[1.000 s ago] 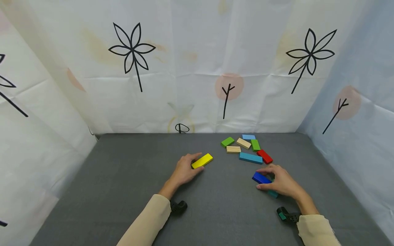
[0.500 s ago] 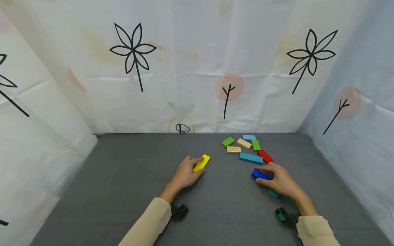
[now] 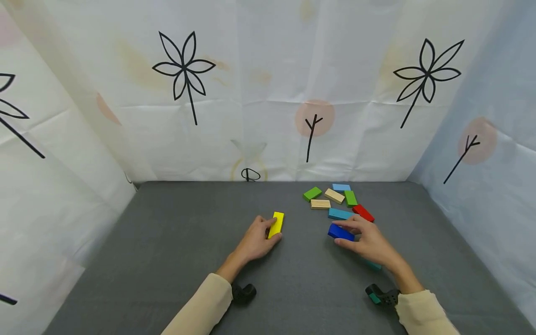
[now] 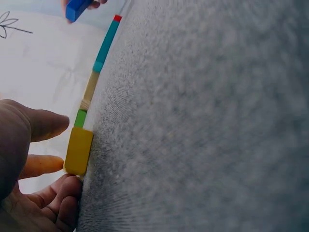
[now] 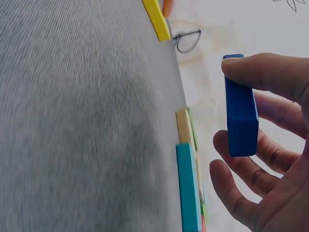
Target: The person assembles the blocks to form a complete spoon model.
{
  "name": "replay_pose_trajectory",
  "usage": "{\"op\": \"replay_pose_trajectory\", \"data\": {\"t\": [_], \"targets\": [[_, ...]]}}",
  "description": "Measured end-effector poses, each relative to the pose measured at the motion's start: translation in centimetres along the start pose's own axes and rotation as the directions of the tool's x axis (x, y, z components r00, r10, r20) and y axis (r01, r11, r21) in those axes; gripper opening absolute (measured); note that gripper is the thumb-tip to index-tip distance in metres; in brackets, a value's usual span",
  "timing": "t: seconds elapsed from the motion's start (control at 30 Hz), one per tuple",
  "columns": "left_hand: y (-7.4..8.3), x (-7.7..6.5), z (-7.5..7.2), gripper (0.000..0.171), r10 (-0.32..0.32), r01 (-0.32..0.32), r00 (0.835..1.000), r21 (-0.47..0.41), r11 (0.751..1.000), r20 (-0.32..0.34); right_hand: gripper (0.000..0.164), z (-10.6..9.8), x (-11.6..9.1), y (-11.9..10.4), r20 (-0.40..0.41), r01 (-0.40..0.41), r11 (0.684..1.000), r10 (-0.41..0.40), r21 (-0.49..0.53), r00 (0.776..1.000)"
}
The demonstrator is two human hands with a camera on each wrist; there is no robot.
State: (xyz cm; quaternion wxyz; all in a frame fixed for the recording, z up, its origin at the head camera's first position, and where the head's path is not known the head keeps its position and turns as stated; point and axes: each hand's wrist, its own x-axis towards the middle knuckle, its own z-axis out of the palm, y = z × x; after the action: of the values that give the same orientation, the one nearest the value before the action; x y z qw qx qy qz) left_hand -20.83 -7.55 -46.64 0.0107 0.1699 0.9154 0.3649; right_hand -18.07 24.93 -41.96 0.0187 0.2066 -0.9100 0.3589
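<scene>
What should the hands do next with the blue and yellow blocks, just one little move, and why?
Probably the right hand should bring the blue block a bit closer to the yellow block. The blue one is pinched up off the table, while the yellow one lies on it, with the left hand touching it.

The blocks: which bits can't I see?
Head view: most of the teal block, behind the right hand.
Head view: right end of the long blue block, behind that hand.
Left wrist: part of the dark blue block, past the top edge.
Right wrist: part of the yellow block, past the top edge.
</scene>
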Motion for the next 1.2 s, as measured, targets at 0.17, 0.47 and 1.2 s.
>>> {"op": "replay_pose_trajectory", "data": {"t": [0.17,0.47,1.2], "targets": [[-0.1,-0.1,-0.3,0.051,0.021,-0.020,1.000,-0.050,0.999,0.019,0.045,0.9,1.1,-0.4,0.024,0.034,0.999,-0.035,0.032,0.999],[-0.1,-0.1,-0.6,0.053,-0.003,0.004,1.000,-0.072,0.997,0.023,0.047,2.5,3.7,-0.6,0.061,0.051,0.992,-0.059,0.116,0.996],[-1.6,-0.5,-1.0,0.060,0.009,-0.016,0.998,0.120,0.993,0.059,0.039,5.5,7.5,-1.1,0.091,-0.012,0.988,-0.002,0.153,0.996]]}}
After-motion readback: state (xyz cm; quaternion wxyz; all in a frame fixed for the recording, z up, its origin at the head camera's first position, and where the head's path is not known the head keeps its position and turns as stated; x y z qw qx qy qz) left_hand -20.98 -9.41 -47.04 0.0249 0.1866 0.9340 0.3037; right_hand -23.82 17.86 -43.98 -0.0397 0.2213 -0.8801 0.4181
